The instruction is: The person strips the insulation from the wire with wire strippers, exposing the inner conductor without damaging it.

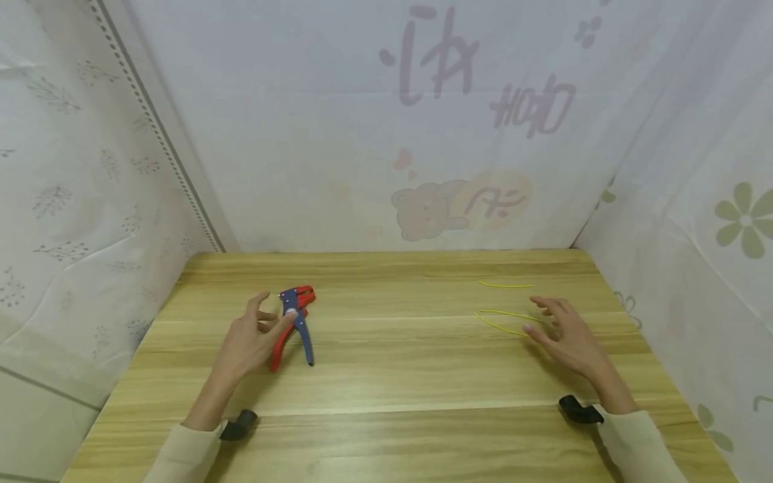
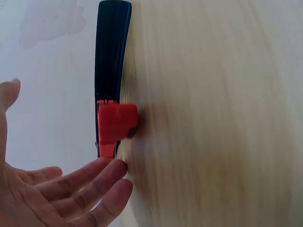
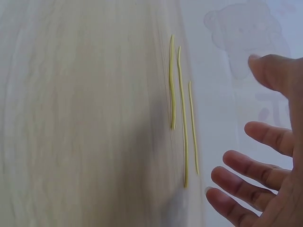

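A red and blue wire stripper [image 1: 306,339] lies on the wooden table at the left. Around its left side spreads my left hand [image 1: 246,342], thumb over the tool in the head view, fingers loosely bent and not closed. In the left wrist view, the fingertips are right at the red part of the wire stripper [image 2: 118,123]. Three thin yellow wires [image 1: 506,286] lie at the right, roughly side by side. Over the right ends of the two nearer ones hovers my right hand [image 1: 570,342], fingers relaxed and apart. All three wires [image 3: 183,118] show in the right wrist view.
The wooden table [image 1: 392,382] reaches back to a pale printed curtain [image 1: 314,134], with more printed cloth along both sides. A black wrist mount [image 1: 239,426] sits at the left sleeve, and another black mount [image 1: 581,410] at the right one.
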The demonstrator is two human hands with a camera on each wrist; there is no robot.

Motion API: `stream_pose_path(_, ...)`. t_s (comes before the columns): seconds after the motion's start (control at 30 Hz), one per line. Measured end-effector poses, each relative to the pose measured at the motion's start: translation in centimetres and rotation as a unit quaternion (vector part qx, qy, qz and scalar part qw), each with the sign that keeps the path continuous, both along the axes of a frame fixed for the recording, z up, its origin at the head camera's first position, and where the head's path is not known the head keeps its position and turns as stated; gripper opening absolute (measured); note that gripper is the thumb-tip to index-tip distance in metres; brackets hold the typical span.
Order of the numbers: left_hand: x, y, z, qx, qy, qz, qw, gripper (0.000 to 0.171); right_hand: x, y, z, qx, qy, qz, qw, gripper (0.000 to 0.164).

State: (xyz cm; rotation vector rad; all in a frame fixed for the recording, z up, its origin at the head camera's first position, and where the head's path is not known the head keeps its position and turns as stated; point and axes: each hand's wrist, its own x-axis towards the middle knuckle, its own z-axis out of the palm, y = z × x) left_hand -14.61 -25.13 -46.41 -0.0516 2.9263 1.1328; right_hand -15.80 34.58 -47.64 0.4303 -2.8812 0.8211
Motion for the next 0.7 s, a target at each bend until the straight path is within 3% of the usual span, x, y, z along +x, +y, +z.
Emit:
stream_pose_path(0.33,-0.1,0.7,-0.5,0.021,-0.053,0.017,0.9982,0.103,-0.8,-1.3,-1.0,-0.013,0.047,0.028,0.998,0.056)
stream_pose_path(0.7,-0.8,1.2,-1.5,0.01,-0.042,0.021,0.9989,0.099,-1.2,-2.7,-1.6,-0.01,0.049,0.029,0.998,0.046)
